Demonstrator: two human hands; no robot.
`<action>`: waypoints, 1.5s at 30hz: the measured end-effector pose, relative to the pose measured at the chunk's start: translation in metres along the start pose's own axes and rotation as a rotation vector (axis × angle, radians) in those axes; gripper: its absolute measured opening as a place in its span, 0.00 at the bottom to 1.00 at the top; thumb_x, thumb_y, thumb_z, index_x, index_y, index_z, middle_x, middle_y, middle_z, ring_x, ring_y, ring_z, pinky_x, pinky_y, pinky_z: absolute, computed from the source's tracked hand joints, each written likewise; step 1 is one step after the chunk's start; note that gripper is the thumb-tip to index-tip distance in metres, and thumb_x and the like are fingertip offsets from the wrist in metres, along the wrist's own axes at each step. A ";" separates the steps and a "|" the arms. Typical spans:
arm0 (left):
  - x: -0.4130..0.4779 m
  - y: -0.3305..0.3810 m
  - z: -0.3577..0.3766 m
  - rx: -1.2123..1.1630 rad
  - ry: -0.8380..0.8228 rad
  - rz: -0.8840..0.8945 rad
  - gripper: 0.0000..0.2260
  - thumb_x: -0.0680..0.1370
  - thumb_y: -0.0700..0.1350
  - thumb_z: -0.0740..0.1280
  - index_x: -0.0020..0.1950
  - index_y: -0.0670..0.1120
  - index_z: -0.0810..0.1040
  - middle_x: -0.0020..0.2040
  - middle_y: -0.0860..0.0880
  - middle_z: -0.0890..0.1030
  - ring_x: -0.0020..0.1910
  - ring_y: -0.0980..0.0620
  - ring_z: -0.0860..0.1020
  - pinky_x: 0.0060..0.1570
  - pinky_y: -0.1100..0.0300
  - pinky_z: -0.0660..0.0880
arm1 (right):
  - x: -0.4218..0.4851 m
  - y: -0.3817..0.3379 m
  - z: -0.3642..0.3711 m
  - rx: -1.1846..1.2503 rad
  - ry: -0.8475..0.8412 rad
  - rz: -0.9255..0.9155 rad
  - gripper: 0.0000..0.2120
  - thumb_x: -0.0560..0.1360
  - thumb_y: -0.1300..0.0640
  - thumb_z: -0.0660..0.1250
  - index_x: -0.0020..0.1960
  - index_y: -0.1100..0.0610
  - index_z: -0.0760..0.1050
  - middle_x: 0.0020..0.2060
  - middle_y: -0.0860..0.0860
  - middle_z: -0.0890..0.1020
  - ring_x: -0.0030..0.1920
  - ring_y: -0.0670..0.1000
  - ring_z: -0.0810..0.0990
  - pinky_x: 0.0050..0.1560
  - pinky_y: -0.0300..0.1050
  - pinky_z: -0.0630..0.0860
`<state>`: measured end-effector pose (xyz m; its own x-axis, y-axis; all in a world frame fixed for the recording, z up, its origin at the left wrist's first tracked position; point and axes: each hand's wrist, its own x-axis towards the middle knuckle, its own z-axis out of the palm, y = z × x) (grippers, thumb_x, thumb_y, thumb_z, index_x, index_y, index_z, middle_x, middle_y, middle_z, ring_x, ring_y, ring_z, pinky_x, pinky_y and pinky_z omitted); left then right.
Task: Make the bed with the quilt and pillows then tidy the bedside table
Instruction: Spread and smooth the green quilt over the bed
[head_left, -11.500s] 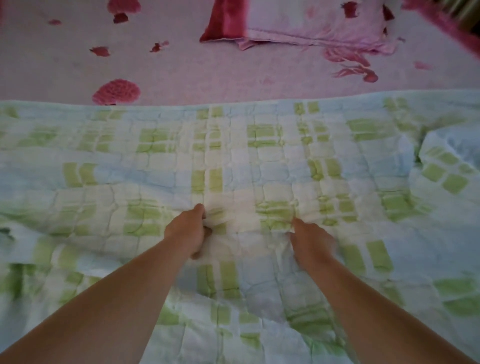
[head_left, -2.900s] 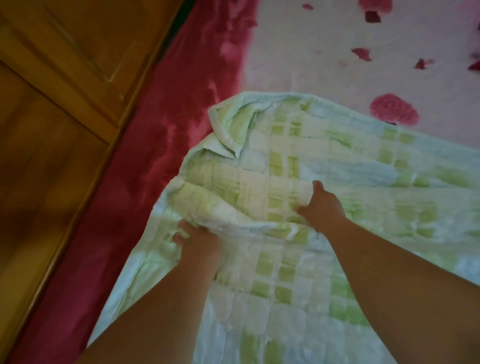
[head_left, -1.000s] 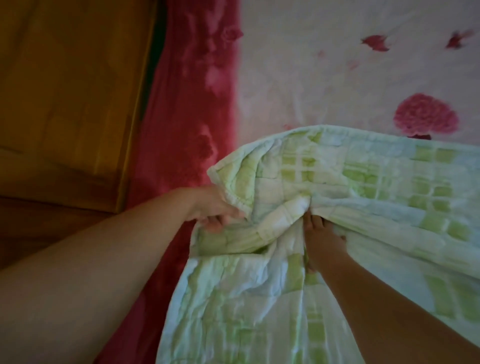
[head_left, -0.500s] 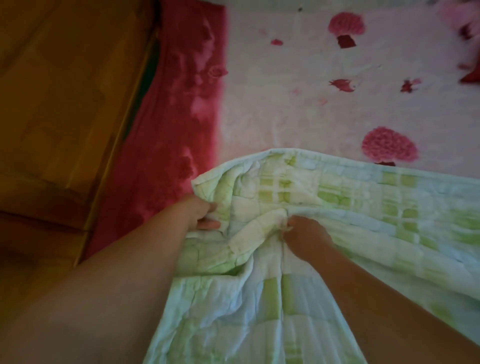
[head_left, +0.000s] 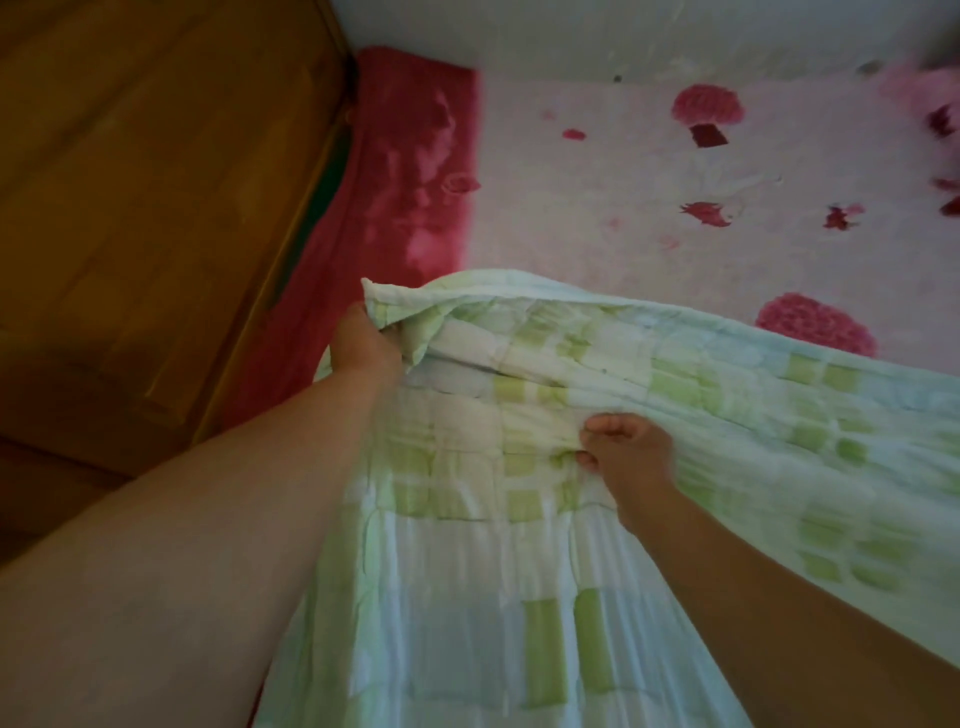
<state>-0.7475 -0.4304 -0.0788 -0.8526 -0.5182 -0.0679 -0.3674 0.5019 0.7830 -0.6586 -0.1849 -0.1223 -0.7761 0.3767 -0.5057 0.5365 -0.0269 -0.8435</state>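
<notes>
A pale quilt with green and blue checks lies across the near part of the bed, its far edge folded over. My left hand grips the quilt's far left corner, lifted a little off the sheet. My right hand pinches a bunch of quilt fabric further right and nearer to me. Beyond the quilt the pink sheet with red flowers is bare. A pink pillow shows blurred at the top right edge.
A wooden panel stands along the left side of the bed. The sheet's dark red border runs beside it. A pale wall closes off the far end of the bed.
My left hand has carried the quilt corner up and away from me, and the fold has spread out. My right hand has slid right along the fabric. The view has tilted up towards the wall.
</notes>
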 end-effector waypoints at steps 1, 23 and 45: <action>0.003 -0.005 0.006 0.005 -0.007 -0.024 0.16 0.78 0.40 0.65 0.64 0.37 0.74 0.63 0.37 0.77 0.63 0.40 0.75 0.59 0.52 0.70 | 0.004 0.007 0.002 -0.062 -0.008 -0.004 0.06 0.72 0.68 0.69 0.43 0.58 0.79 0.40 0.56 0.82 0.37 0.51 0.80 0.41 0.44 0.79; -0.059 -0.015 0.143 0.888 -0.681 0.535 0.40 0.66 0.78 0.49 0.75 0.65 0.48 0.78 0.58 0.37 0.74 0.49 0.28 0.67 0.32 0.32 | 0.144 -0.071 -0.112 -0.822 0.247 -0.202 0.36 0.72 0.54 0.73 0.75 0.55 0.60 0.62 0.58 0.78 0.58 0.58 0.78 0.48 0.42 0.71; -0.065 -0.019 0.186 0.542 -0.225 1.026 0.22 0.82 0.51 0.47 0.74 0.47 0.64 0.78 0.48 0.59 0.77 0.46 0.55 0.74 0.39 0.51 | 0.220 -0.103 -0.089 -0.713 0.316 -0.318 0.12 0.77 0.58 0.62 0.59 0.62 0.72 0.53 0.62 0.79 0.56 0.62 0.78 0.54 0.50 0.73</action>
<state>-0.7542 -0.2778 -0.2041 -0.8669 0.4054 0.2902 0.4642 0.8686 0.1733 -0.8553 -0.0170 -0.1307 -0.8531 0.5122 -0.0995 0.4716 0.6754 -0.5669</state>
